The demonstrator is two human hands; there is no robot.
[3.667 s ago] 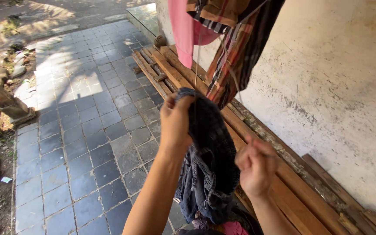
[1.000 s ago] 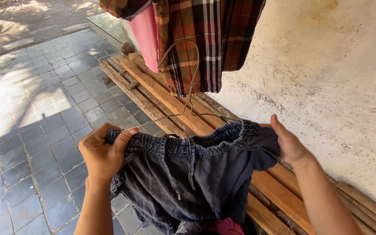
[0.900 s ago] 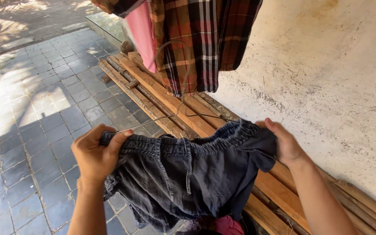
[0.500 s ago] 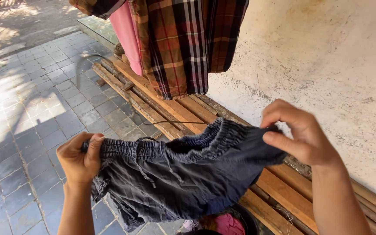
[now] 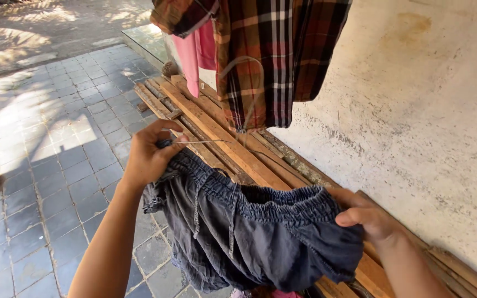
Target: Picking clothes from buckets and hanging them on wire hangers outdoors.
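Dark elastic-waist shorts (image 5: 249,232) are held stretched above the tiled floor (image 5: 56,165), not yet hung. The left hand (image 5: 150,154) grips one waistband end and a thin wire hanger (image 5: 205,142); the right hand (image 5: 365,212) grips the other end. A plaid shirt (image 5: 271,55) already hangs overhead.

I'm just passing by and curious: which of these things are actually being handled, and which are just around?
In hand:
dark shorts, stretched by the waistband
left hand, gripping one end
right hand, gripping the other end

Just around:
plaid shirt, hanging
pink cloth, hanging behind it
wooden planks along the wall
plastered wall
paved floor
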